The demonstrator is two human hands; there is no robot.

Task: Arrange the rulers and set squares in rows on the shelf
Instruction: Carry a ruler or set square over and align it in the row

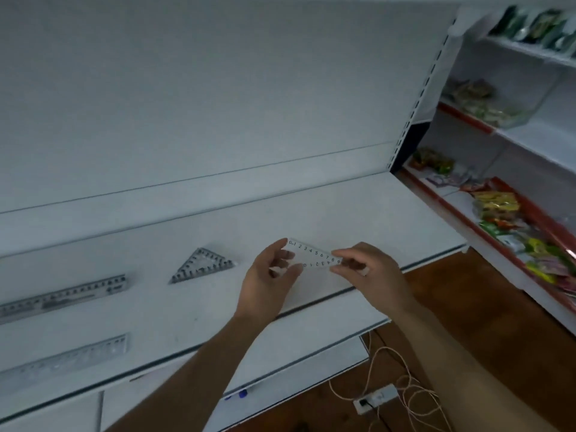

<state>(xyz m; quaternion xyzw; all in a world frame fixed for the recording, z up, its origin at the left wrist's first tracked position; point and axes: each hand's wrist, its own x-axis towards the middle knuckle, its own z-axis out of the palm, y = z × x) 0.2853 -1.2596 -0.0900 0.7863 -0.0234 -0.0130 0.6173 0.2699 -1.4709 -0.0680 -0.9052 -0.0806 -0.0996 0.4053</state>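
A small clear set square (313,255) with black numbers is held above the white shelf (358,213) near its front right. My left hand (271,275) pinches its left end and my right hand (364,269) pinches its right tip. On the shelf lie a clear triangular set square (202,265) in the middle, a long clear ruler (65,296) at the left, and a second clear ruler (65,358) nearer the front edge at the left.
The shelf's back panel (218,88) rises behind. To the right stand further shelves with red trim holding packets of snacks (498,210). Below right, on the wooden floor, lie a power strip (375,399) and tangled cables (414,397).
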